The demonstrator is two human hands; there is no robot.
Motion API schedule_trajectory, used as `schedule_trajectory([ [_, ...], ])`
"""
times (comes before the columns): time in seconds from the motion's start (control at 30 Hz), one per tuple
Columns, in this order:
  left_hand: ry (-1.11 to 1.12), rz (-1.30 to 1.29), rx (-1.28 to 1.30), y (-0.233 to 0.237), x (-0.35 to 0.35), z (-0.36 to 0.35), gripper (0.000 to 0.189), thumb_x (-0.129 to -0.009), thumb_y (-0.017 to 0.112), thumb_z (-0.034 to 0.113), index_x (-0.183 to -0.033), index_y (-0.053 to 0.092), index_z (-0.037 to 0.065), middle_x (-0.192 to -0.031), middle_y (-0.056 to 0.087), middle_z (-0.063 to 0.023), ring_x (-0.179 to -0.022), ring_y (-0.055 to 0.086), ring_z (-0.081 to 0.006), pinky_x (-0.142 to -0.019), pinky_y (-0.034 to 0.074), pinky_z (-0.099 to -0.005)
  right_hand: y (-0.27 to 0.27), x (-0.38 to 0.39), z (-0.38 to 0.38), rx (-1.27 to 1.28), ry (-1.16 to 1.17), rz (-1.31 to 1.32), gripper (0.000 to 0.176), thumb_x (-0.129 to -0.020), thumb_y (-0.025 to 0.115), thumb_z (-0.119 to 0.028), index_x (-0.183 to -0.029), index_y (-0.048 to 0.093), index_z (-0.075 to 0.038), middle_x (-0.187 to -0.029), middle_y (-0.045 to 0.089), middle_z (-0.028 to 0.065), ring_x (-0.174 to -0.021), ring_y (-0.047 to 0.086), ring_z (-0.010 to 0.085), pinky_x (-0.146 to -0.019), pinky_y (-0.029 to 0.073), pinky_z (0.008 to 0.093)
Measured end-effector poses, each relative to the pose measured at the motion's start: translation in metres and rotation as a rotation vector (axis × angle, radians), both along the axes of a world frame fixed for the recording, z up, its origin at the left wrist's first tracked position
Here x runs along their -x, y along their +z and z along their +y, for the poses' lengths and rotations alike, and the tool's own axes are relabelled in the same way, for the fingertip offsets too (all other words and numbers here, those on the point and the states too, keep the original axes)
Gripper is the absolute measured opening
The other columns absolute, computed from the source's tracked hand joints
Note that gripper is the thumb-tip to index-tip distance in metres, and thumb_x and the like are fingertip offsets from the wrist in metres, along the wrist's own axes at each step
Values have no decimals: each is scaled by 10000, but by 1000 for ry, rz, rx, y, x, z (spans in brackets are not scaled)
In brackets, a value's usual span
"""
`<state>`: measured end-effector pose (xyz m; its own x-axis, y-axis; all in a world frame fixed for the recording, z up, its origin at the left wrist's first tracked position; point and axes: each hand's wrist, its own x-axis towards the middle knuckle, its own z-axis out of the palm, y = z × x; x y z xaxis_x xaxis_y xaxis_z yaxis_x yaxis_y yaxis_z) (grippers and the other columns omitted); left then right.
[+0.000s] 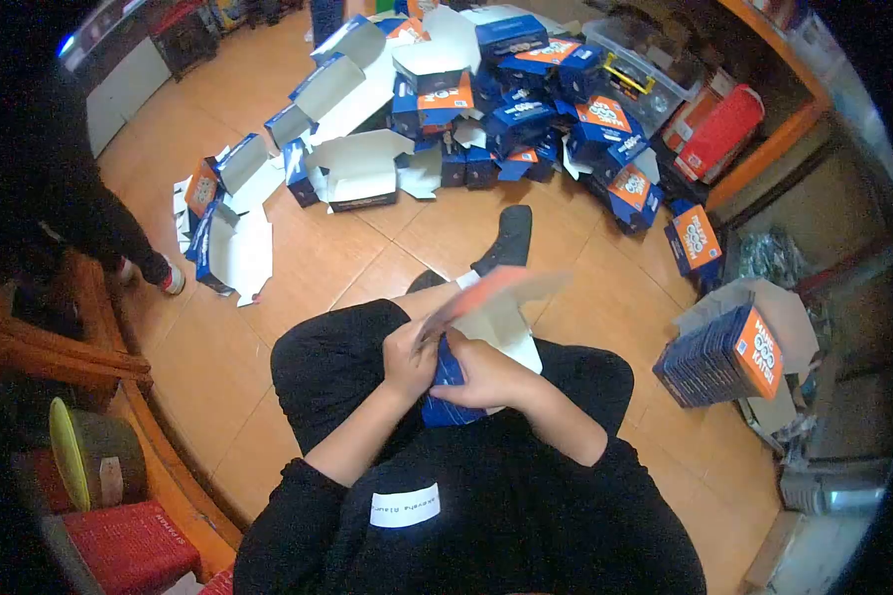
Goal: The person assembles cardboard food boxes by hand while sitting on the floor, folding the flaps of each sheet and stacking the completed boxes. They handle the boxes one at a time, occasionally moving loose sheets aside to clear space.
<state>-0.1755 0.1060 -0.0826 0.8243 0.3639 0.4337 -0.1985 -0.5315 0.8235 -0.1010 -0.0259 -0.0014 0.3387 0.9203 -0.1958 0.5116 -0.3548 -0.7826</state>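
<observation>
Currently, your left hand [409, 365] and right hand [488, 375] pinch one blue carton [452, 413]. Risk: uneven pressure could crease its flap [491, 288].

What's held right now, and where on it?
One blue-and-orange cardboard box, in both hands: right hand on its blue side, left hand by the raised orange flap; exact left finger placement is unclear.

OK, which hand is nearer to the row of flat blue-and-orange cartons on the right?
The right hand; it holds the carton over the lap, left of the row. The left hand, on the same carton, is farther left.
</observation>
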Motion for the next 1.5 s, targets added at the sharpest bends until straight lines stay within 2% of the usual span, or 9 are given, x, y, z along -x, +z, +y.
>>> schedule_trajectory([
  [0.13,-211,65,-199,33,-12,30,466,-771,664,147,-1224,561,113,-1222,567,-134,-1122,540,-315,-942,425,-395,-14,-29,-19,-72,-100,-83,578,-693,690,-127,-1200,462,33,-1094,570,274,-1035,564,391,-902,451,396],
  [0.23,52,170,-248,40,0,92,548,-763,699,247,-1267,518,128,-1304,506,-128,-1188,490,-293,-1003,378,-392,0,-69,-49,-199,-330,-216,566,-709,684,-50,-1224,457,6,-1108,586,217,-1062,566,331,-930,432,389],
  [0.47,900,678,-72,-94,54,308,593,-755,692,360,-1287,479,211,-1414,291,-204,-1292,326,-366,-1035,330,-432,-35,-134,-62,179,-690,-599,601,-716,633,26,-1281,458,-79,-1086,595,240,-1025,566,390,-876,453,419],
  [0.73,986,1080,-20,-121,89,406,684,-768,660,376,-1382,357,367,-1519,-41,-174,-1381,89,-391,-997,235,-656,-122,-168,-75,310,-855,-603,565,-711,627,33,-1244,499,-105,-1059,614,209,-996,574,391,-849,457,437],
  [0.87,949,1172,-21,-85,69,409,713,-740,662,469,-1375,402,277,-1500,24,-253,-1384,-41,-410,-1078,194,-518,-121,-170,-68,281,-936,-585,563,-717,629,30,-1250,490,-86,-1067,610,216,-1001,575,391,-855,454,429],
  [0.97,1024,1225,9,-144,71,454,757,-766,663,406,-1418,322,226,-1527,-94,-126,-1390,43,-383,-979,215,-694,-122,-170,-75,148,-936,-587,562,-736,634,1,-1271,472,-66,-1115,584,243,-1026,568,389,-874,449,412],
  [1.2,1163,524,-189,-143,105,426,761,-794,651,376,-1349,339,-41,-1504,135,-164,-1335,272,-339,-1054,288,-471,-75,-130,-36,-129,-730,-516,609,-745,686,-94,-1302,442,-51,-1101,587,254,-997,583,397,-848,467,404],
  [1.37,1101,80,-549,-29,130,333,740,-801,668,374,-1313,369,-70,-1457,245,-155,-1270,382,-312,-1032,334,-408,-36,-85,20,-111,-429,-532,552,-734,684,-103,-1253,518,-185,-985,640,178,-889,616,359,-765,495,430],
  [1.5,622,-643,-63,43,103,261,786,-777,715,370,-1341,351,-40,-1399,339,-108,-1242,413,-240,-1017,351,-355,-44,-61,45,8,-288,-539,456,-748,644,-97,-1185,581,-208,-898,644,133,-819,613,321,-720,493,420],
])
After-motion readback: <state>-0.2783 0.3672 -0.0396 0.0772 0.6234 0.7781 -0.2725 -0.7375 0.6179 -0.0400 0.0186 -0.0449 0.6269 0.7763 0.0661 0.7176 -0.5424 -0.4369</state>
